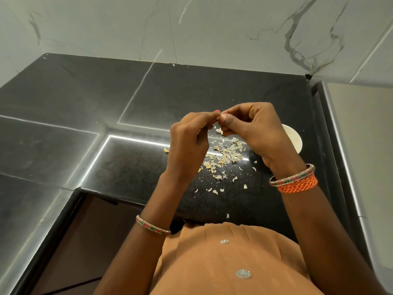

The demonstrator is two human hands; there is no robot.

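Pale bit (219,114) pinched by left hand (189,141) and right hand (253,133), over husk scraps (225,154)

Dim overhead light, strip glare on the glossy black countertop (131,158), wide-angle bending at edges, sharp focus

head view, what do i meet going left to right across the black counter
lone peel → left hand → right hand → white bowl. The hands meet at the fingertips and pinch a tiny piece that is hidden between them.
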